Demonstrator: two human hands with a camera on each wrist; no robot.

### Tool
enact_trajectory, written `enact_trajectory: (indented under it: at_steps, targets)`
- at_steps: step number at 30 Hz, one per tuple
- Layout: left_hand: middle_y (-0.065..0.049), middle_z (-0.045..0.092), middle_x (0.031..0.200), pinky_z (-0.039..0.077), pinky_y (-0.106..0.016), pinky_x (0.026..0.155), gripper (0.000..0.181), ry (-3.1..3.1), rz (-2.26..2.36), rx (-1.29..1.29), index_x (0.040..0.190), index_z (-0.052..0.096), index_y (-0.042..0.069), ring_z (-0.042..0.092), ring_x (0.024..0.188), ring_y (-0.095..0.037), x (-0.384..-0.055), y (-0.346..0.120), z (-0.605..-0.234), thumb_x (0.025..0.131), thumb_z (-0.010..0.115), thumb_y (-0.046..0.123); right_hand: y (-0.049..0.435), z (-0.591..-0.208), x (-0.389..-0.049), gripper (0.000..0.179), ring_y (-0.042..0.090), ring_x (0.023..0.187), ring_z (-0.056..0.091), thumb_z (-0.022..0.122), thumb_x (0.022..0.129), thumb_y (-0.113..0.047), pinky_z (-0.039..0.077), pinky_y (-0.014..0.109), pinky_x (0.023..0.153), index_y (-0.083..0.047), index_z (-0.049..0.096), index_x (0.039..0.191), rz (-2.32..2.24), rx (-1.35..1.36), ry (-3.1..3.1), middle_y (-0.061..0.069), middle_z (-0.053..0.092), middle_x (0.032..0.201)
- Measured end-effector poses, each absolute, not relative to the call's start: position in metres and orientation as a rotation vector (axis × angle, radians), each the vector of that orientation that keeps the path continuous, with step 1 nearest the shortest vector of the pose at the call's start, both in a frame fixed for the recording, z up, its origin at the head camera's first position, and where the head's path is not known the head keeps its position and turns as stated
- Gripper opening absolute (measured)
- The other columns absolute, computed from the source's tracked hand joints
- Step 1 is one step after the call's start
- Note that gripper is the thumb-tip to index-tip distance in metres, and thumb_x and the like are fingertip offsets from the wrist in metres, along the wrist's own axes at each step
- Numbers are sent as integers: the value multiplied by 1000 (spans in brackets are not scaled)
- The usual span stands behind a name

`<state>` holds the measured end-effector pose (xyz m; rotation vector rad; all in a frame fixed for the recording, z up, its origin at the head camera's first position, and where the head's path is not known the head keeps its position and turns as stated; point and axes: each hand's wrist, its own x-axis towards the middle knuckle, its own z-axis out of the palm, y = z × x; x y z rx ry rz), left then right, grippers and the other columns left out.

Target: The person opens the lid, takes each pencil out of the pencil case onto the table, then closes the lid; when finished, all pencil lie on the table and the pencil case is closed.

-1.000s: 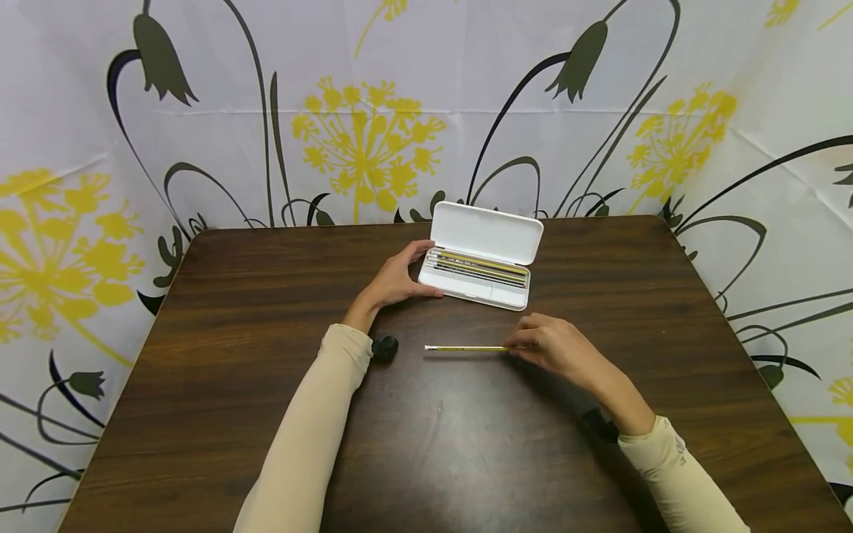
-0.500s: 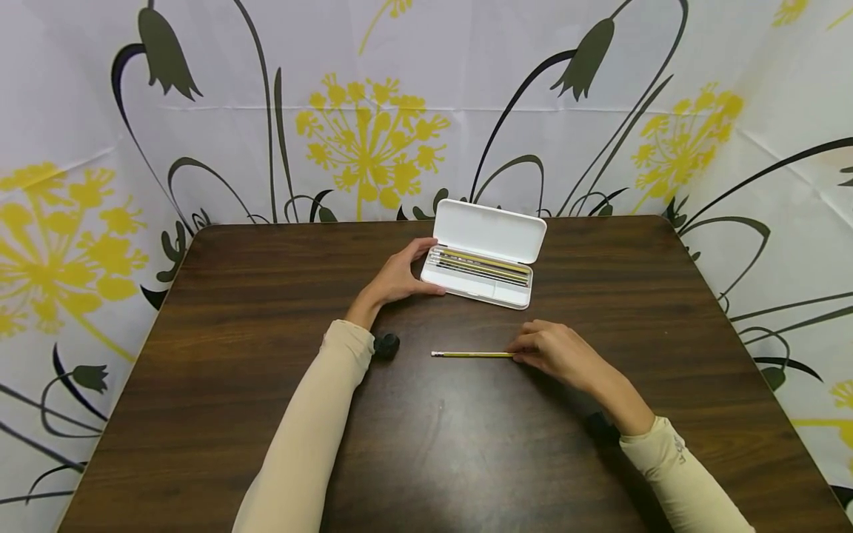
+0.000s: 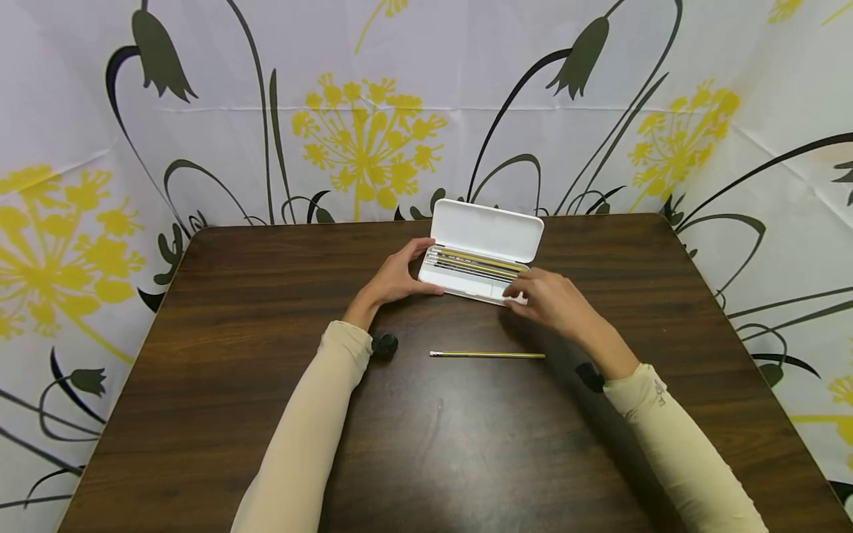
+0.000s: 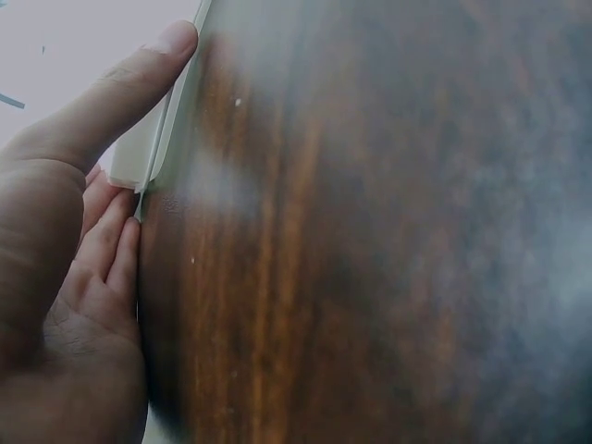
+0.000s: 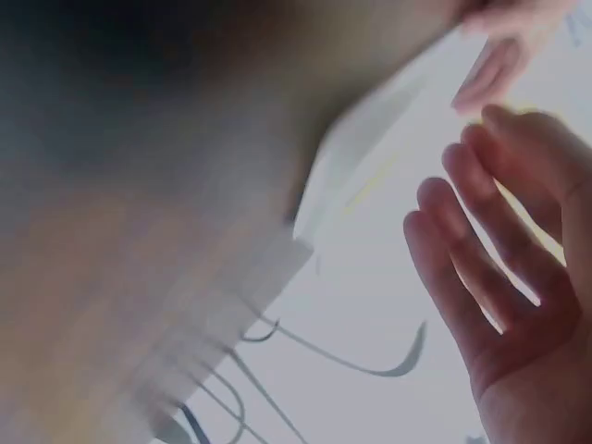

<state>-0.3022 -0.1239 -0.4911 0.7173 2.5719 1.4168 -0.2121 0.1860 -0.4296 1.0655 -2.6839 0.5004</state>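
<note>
A white pencil case (image 3: 488,231) stands open near the back of the table, its lid tilted up. Several pencils (image 3: 466,263) lie side by side in its tray. My left hand (image 3: 393,278) grips the left end, with the thumb along the front edge, also seen in the left wrist view. Over the right end of the tray hovers my right hand (image 3: 550,300), hiding that corner. In the right wrist view its fingers (image 5: 481,250) are loosely bent with nothing between them. One yellow-striped pencil (image 3: 486,354) lies on the table in front of the case, white end to the left.
The dark wood-grain table (image 3: 266,311) reaches back to a white curtain (image 3: 506,133) printed with yellow and dark flowers. A black wrist camera (image 3: 384,346) sits under my left wrist.
My right hand has set the pencil down, let it go and moved up to the right end of the case. The left hand keeps its hold in place.
</note>
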Motion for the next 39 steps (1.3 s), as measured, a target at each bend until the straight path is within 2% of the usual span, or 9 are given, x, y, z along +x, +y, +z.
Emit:
enact_trajectory:
  at_steps: [5, 10, 26, 34, 39]
  targets:
    - [-1, 44, 148, 31, -32, 109, 97, 2574, 1419, 714, 147, 40, 15, 41, 135, -17, -301, -125, -491, 67, 93, 27, 176, -425, -254, 6, 20, 78, 65, 76, 86, -10, 52, 39, 65, -7, 75, 91, 501, 928, -2750, 3, 67, 87]
    - [-3, 45, 147, 31, -32, 109, 97, 2570, 1441, 722, 147, 41, 14, 41, 134, -18, -301, -125, -490, 66, 93, 25, 166, -427, -271, 9, 18, 79, 66, 76, 86, -11, 52, 39, 67, -7, 76, 94, 546, 871, -2828, 2, 69, 89]
    - [0, 43, 149, 31, -32, 109, 98, 2571, 1433, 740, 147, 40, 14, 40, 135, -15, -301, -127, -491, 66, 93, 27, 164, -431, -280, 10, 17, 79, 62, 79, 84, -11, 50, 41, 68, -12, 77, 93, 549, 844, -2969, 1, 68, 87]
    - [-2, 43, 148, 31, -32, 109, 98, 2578, 1440, 739, 147, 40, 13, 40, 135, -16, -299, -126, -487, 66, 93, 26, 164, -433, -282, 11, 18, 80, 62, 77, 86, -11, 49, 39, 71, -10, 78, 97, 606, 844, -3003, 3, 70, 88]
    - [-2, 43, 148, 31, -31, 109, 98, 2578, 1432, 742, 147, 40, 12, 41, 135, -16, -299, -126, -490, 67, 93, 26, 167, -441, -283, 7, 17, 76, 62, 77, 86, -10, 49, 37, 70, -7, 77, 92, 697, 876, -2976, 2, 68, 83]
